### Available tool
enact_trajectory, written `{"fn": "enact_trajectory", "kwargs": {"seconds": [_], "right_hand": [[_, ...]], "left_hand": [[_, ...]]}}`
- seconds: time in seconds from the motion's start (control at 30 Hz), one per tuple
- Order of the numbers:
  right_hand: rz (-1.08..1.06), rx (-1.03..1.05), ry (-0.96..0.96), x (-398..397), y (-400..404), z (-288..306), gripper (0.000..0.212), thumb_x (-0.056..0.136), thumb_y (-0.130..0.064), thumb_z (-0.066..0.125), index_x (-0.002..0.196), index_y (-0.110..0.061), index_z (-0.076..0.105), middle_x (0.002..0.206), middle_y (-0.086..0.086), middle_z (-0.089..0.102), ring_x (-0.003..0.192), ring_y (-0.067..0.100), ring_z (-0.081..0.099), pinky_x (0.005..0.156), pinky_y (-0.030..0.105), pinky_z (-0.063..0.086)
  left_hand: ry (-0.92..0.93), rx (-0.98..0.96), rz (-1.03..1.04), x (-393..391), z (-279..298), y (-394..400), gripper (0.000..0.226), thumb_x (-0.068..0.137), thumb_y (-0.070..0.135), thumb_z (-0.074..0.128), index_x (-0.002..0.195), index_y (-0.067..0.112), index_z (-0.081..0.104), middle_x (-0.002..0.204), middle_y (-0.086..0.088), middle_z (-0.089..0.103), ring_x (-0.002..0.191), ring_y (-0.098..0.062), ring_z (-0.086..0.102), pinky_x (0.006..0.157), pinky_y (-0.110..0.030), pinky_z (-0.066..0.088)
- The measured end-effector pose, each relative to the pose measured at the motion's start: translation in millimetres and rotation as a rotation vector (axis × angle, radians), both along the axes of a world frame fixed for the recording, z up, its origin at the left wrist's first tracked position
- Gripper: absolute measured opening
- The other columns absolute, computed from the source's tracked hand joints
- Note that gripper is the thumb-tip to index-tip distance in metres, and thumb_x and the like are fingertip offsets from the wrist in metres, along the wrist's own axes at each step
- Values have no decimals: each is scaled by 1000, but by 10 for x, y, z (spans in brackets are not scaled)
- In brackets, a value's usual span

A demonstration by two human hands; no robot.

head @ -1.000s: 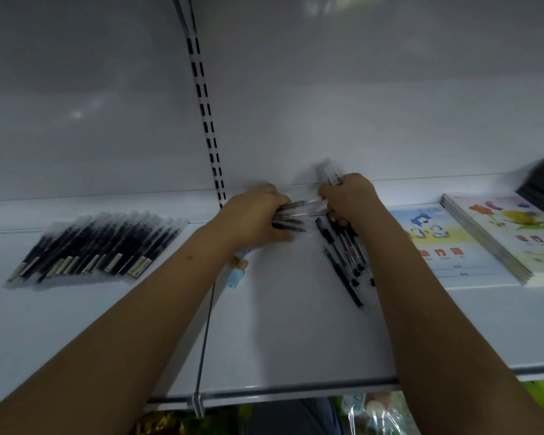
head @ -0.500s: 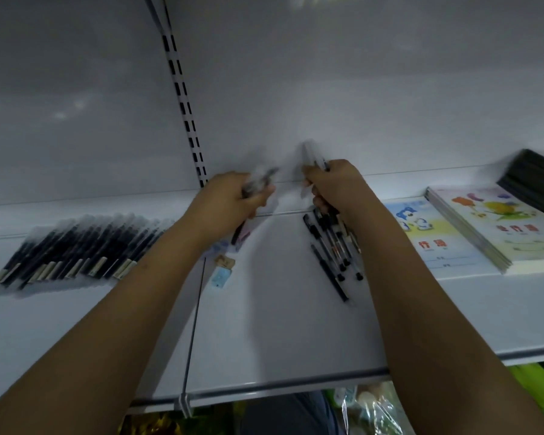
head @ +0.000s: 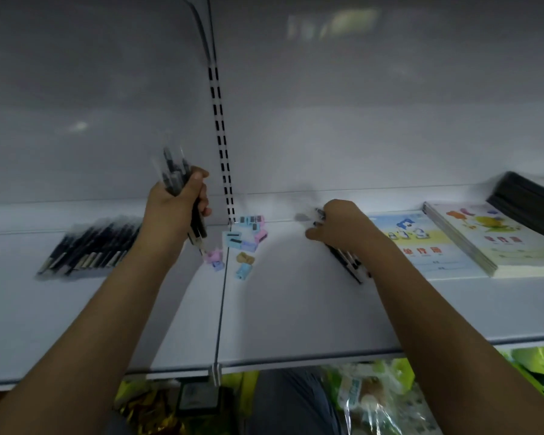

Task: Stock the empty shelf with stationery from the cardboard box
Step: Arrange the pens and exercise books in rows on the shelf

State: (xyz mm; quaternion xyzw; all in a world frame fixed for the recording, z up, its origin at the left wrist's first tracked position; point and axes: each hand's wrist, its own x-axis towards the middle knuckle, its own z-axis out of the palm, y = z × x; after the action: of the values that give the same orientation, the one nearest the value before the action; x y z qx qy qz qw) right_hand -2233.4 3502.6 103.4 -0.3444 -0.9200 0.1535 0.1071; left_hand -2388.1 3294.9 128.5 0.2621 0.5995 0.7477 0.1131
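From the head camera we saw dark, clear-capped pens [head: 178, 177] bunched upright in our left hand [head: 176, 208], fingers curled around them above the white shelf [head: 280, 309]. Our right hand [head: 343, 227] pinched more pens [head: 347, 262] lying diagonally beside notebooks [head: 421, 240], under a grey back wall [head: 358, 105].

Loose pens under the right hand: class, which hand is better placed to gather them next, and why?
Probably the right. The right hand already rests on the loose pens beside the workbooks, while the left hand grips a full bundle of pens, raised off the shelf.
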Motion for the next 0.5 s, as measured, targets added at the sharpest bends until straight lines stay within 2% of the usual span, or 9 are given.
{"fn": "enact_trajectory", "kwargs": {"seconds": [0.07, 0.17, 0.27, 0.37, 0.5], "right_hand": [[37, -75, 158, 15, -47, 122, 34, 86, -37, 64, 69, -13, 47, 67, -2, 51, 65, 18, 51, 52, 27, 36], [200, -347, 449, -6, -213, 246, 14, 95, -23, 53, 88, -11, 51, 71, 0, 67, 56, 15, 58, 52, 27, 45], [353, -631, 688, -115, -363, 234, 8, 99, -14, 49, 101, -7, 51, 62, 1, 53, 53, 15, 50, 54, 31, 45], [470, -666, 727, -222, -453, 228, 13, 102, -19, 48, 106, -11, 58, 64, -2, 47, 59, 12, 46, 59, 25, 45], [565, -733, 835, -285, -520, 225, 12, 103, -18, 47, 97, -16, 57, 70, -5, 50, 70, 13, 48, 76, 29, 46]], "left_hand": [[-56, 87, -10, 3, 49, -109, 18, 104, 16, 49, 91, 14, 62, 63, 4, 49, 54, -10, 43, 55, -23, 42], [-88, 137, -45, 13, 61, -278, 17, 103, 18, 49, 92, 13, 61, 63, 4, 46, 53, -10, 39, 52, -22, 39], [-80, 112, -90, 65, 6, -400, 16, 102, 19, 50, 93, 13, 62, 62, 4, 44, 53, -11, 39, 52, -23, 39], [48, 5, -81, 117, -69, -500, 16, 101, 21, 52, 93, 14, 64, 64, 3, 43, 57, -13, 40, 57, -27, 41], [172, -119, -13, 132, -155, -614, 16, 101, 24, 53, 93, 23, 67, 65, 6, 49, 62, -11, 48, 65, -25, 44]]}}
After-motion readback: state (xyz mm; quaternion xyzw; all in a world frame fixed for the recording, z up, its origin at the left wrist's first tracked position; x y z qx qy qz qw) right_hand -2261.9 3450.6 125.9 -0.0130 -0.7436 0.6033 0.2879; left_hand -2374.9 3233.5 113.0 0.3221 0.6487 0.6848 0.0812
